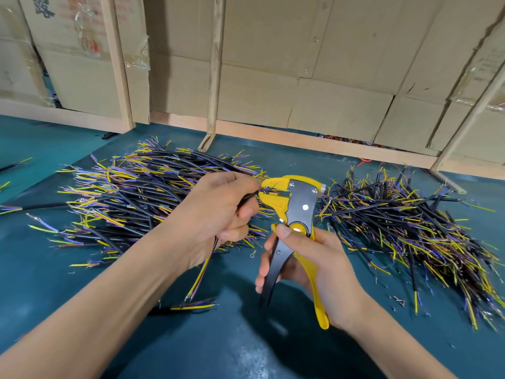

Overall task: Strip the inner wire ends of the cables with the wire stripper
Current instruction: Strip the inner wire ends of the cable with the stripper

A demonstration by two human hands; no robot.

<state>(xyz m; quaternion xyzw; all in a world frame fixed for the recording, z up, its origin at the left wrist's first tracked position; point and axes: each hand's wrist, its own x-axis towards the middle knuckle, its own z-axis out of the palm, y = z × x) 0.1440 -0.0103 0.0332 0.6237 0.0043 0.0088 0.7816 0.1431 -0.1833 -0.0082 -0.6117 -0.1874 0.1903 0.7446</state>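
Above the middle of the table [82,291], a black cable [247,197] is gripped in the curled fingers of the left hand [218,214], its end fed into the yellow head of the wire stripper [293,203]. The splayed handles are grasped by the right hand [314,269] (thumb on the pivot). Cable piles [131,195] lie on both sides.

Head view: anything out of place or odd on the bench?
Mostly orderly. One small ring terminal lies loose on the green mat between the hands, and bits of stripped insulation are scattered near the right cable pile.
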